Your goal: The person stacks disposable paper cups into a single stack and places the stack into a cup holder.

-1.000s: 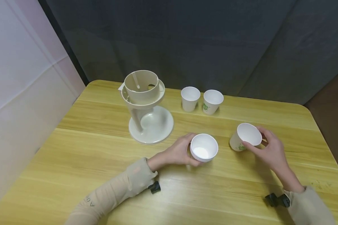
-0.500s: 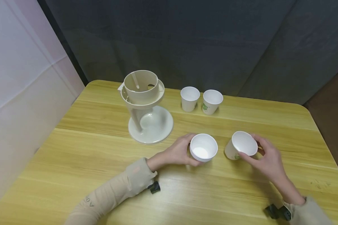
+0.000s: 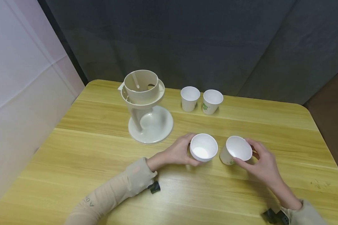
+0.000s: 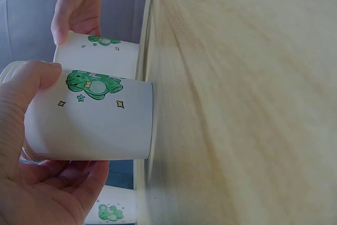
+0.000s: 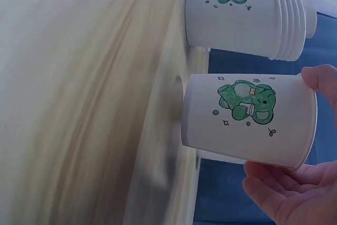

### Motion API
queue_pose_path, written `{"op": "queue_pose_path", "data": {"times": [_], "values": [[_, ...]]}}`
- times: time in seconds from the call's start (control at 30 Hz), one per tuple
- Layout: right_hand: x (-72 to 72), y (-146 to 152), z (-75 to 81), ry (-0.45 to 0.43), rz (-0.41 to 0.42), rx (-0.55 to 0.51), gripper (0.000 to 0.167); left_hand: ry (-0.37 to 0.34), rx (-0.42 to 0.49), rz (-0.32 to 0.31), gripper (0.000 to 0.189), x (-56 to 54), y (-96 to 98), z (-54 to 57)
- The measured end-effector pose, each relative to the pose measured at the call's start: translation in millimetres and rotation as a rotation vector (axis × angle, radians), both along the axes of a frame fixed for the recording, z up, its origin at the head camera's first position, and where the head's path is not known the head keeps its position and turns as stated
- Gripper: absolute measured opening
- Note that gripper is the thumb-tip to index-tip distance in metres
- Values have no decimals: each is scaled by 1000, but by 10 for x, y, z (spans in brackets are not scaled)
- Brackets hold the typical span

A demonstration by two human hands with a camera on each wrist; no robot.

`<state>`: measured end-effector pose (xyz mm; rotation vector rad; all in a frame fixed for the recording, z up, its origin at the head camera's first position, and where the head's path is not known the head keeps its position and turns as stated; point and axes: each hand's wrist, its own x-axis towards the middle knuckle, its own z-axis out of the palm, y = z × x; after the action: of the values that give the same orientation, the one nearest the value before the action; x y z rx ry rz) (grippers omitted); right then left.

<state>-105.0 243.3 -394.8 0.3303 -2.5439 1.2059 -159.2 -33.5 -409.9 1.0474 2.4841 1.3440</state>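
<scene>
Right hand (image 3: pixel 262 163) has brought a single cup (image 3: pixel 238 149) close beside the cup stack (image 3: pixel 204 148).
Its thumb and fingers are clamped on the single cup's sides; the left hand (image 3: pixel 180 151) grips the cup stack, to the left. Over the last second the single cup came left and nearer while the stack stayed put, so only a narrow gap parts them: close, but not nested. Farther out, two upright cups (image 3: pixel 189 102) stand on the table (image 3: pixel 81 156), right of a beige stand (image 3: pixel 142 97).
</scene>
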Motion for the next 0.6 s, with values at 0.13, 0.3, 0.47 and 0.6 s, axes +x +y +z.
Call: {"op": "queue_pose_path", "data": {"times": [0.13, 0.3, 0.47, 0.6], "values": [[12, -20, -3, -12, -1, 4, 67, 6, 5, -4, 81, 0, -1, -6], [24, -61, 37, -11, 9, 5, 68, 6, 9, -7, 81, -1, -4, -8], [24, -104, 69, 3, 36, 8, 68, -1, 3, -1, 81, 7, -7, 10], [21, -127, 95, 11, 50, 12, 67, -1, -1, 3, 81, 8, -4, 10]]}}
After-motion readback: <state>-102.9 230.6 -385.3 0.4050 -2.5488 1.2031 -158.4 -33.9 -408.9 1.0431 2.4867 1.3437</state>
